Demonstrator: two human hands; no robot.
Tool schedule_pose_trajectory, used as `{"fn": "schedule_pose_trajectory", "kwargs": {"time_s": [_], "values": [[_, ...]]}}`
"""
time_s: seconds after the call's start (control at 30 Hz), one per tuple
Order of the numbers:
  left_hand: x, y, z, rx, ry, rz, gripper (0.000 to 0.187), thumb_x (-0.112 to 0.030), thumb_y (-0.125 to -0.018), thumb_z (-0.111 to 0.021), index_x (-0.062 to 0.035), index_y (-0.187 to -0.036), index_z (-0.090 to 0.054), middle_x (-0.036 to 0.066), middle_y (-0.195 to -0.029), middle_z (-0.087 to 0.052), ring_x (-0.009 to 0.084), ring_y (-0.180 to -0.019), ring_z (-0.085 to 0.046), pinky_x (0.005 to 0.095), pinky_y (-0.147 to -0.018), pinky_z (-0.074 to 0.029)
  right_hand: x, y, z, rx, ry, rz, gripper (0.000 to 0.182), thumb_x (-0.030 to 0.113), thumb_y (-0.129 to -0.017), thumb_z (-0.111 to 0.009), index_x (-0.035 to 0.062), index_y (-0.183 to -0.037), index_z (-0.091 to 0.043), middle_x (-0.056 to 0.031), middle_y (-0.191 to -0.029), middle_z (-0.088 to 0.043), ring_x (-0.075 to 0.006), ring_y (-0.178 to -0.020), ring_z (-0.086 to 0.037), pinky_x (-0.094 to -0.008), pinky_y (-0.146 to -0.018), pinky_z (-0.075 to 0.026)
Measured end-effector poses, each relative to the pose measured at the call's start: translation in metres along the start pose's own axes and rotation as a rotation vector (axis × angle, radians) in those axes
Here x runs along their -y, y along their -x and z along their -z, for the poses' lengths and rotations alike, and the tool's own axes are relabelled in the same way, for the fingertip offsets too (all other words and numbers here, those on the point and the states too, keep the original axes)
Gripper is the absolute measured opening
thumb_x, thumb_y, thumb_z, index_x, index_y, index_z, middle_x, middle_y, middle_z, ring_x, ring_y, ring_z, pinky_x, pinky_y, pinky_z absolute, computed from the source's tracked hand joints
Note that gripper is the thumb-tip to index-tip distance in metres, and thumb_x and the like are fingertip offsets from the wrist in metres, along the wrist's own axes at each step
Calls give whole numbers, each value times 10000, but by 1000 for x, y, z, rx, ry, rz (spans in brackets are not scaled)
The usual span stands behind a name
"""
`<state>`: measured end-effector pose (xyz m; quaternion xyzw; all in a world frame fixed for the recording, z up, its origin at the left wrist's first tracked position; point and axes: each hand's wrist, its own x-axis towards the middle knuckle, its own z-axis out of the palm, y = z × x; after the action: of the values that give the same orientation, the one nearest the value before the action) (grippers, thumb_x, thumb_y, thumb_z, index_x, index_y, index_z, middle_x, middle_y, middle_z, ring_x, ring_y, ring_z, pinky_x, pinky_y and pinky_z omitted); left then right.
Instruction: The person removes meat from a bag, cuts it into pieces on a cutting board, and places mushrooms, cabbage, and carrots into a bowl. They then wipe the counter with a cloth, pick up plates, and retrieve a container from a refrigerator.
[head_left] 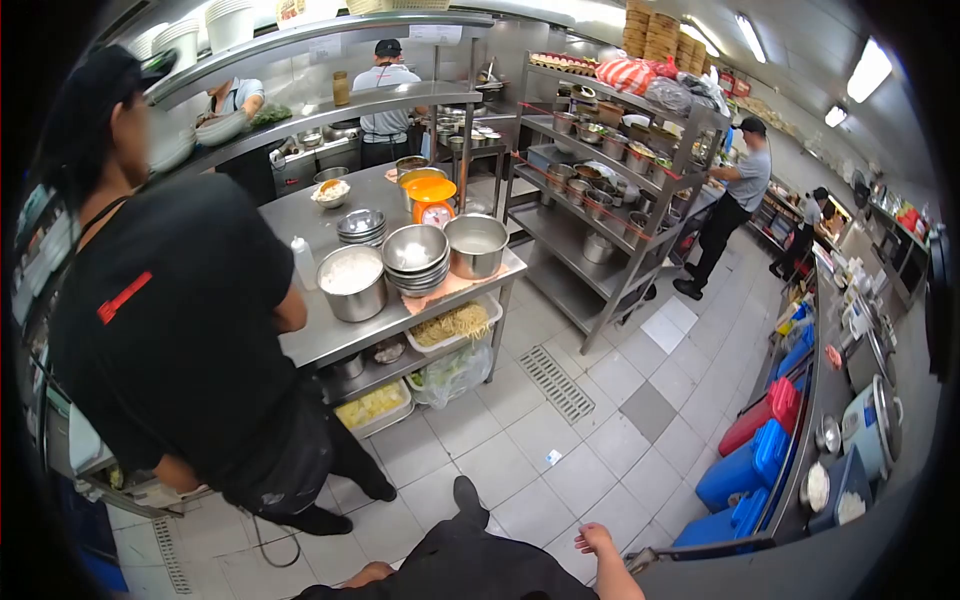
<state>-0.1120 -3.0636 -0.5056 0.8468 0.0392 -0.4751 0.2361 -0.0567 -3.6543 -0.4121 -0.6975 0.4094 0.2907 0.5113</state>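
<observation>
My right hand (pixel 594 538) hangs beside my dark clothing, over the tiled floor. It holds nothing that I can see, and its fingers are loosely bent and a little apart. Only part of my left hand (pixel 371 575) shows at the bottom edge, close against my clothing. Its fingers are mostly hidden. Neither hand touches the steel table (pixel 318 338) ahead. On that table stand a pot with white contents (pixel 352 284), a stack of metal bowls (pixel 416 255), another steel pot (pixel 476 248) and an orange kitchen scale (pixel 432 195).
A person in black (pixel 180 340) stands close on my left. A steel rack (pixel 610 200) with many containers rises ahead. Blue bins (pixel 740 470) and a red bin (pixel 765 412) line the right-hand counter. A floor drain grate (pixel 556 383) lies ahead. Other people work farther back.
</observation>
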Motion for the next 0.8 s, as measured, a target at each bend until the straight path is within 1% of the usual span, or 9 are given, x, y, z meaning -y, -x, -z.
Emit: {"fn": "schedule_pose_trajectory", "kwargs": {"time_s": [0.17, 0.27, 0.43, 0.5, 0.53, 0.57, 0.63, 0.7, 0.8], "values": [[-85, -68, 91, -47, 20, -42, 444, -462, -834, -548, -53, -913, -702, 195, -945, -686, 378, -901, -649, 476, -804, -498, 47, -21, -10, 120, 206, 30, 214, 243, -898, -534, 65, -994, -603, -92, -857, -681, -215, -666, -662, -383, -559, -544], [-156, -134, 171, -365, 156, -222, 429, -440, -847, -541, -42, -920, -685, 201, -928, -680, 377, -899, -650, 470, -776, -504, 107, 29, -4, 140, 440, 24, 228, 267, -906, -523, 67, -975, -610, -72, -861, -682, -209, -648, -645, -391, -578, -542], [-286, -182, 332, -520, 214, -393, 378, -411, -863, -562, -84, -1012, -682, 170, -987, -684, 355, -943, -642, 447, -803, -505, 172, -13, 8, 210, 544, -50, 244, 286, -943, -483, 89, -1038, -591, -67, -910, -694, -214, -697, -655, -407, -601, -532], [-335, -163, 380, -575, 200, -408, 370, -390, -879, -581, -78, -1056, -671, 158, -1015, -688, 333, -948, -651, 422, -817, -506, 178, -68, 18, 243, 556, -61, 252, 291, -961, -464, 101, -1080, -578, -71, -942, -702, -218, -737, -668, -414, -613, -527], [-359, -147, 399, -581, 201, -401, 370, -390, -879, -581, -78, -1056, -671, 158, -1015, -688, 333, -948, -651, 422, -817, -506, 153, -132, 26, 374, 603, 109, 258, 296, -964, -459, 104, -1090, -577, -84, -967, -705, -220, -783, -677, -421, -637, -529], [-382, -128, 415, -524, 282, -495, 351, -362, -892, -590, -73, -1077, -662, 136, -1023, -690, 289, -946, -652, 393, -824, -504, 172, -150, 21, 381, 607, 113, 258, 296, -964, -459, 104, -1090, -577, -84, -967, -705, -220, -783, -677, -421, -637, -529], [-416, -96, 444, -473, 365, -582, 333, -334, -906, -599, -67, -1098, -653, 114, -1030, -691, 245, -943, -653, 364, -831, -502, 220, -174, 12, 250, 405, -215, 251, 284, -963, -455, 105, -1094, -572, -94, -953, -702, -225, -779, -679, -423, -633, -532], [-440, -69, 471, -293, 596, -837, 300, -280, -926, -609, -54, -1120, -638, 68, -1031, -674, 154, -946, -616, 310, -840, -490, 261, -212, 7, 255, 411, -155, 248, 276, -956, -460, 99, -1081, -582, -98, -950, -700, -230, -782, -680, -423, -637, -535], [-476, 9, 563, -596, 421, -855, 248, -232, -959, -580, -41, -1109, -631, 28, -995, -662, 108, -940, -610, 274, -841, -489, 336, -256, 0, 299, 444, 10, 256, 262, -934, -473, 69, -1025, -615, -108, -921, -698, -242, -751, -683, -415, -605, -540]]}}
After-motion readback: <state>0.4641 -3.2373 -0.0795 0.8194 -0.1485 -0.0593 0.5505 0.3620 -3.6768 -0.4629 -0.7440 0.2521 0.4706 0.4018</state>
